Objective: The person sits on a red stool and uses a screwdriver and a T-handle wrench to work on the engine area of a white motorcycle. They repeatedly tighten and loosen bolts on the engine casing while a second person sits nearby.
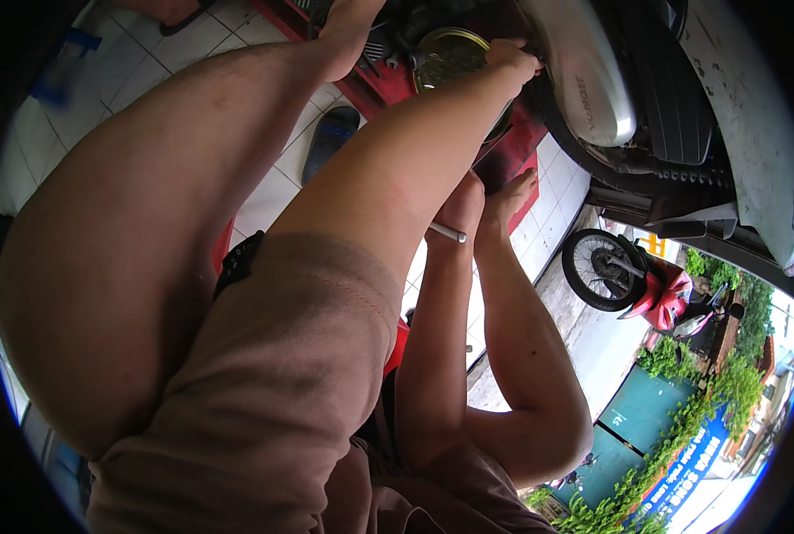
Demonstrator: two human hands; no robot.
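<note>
My left hand [512, 67] reaches to the dark underside of a motorcycle, beside its silver exhaust muffler [585, 76]. Its fingers are closed, and what they grip is dark and hard to make out. Below that forearm, my right hand [462, 205] is closed around a silver metal rod [447, 233], one end of which sticks out from the fist. The rod's other end is hidden. A round gold-rimmed pan [455, 34] with dark contents lies beside my left hand, partly covered by my forearm.
The motorcycle stands over a red platform [528, 129], with metal tools [386, 60] near the pan. My bare feet rest around it. A dark sandal [331, 142] lies on white tiles [268, 191]. Outside stand a red motorcycle [668, 298] and a green gate [641, 400].
</note>
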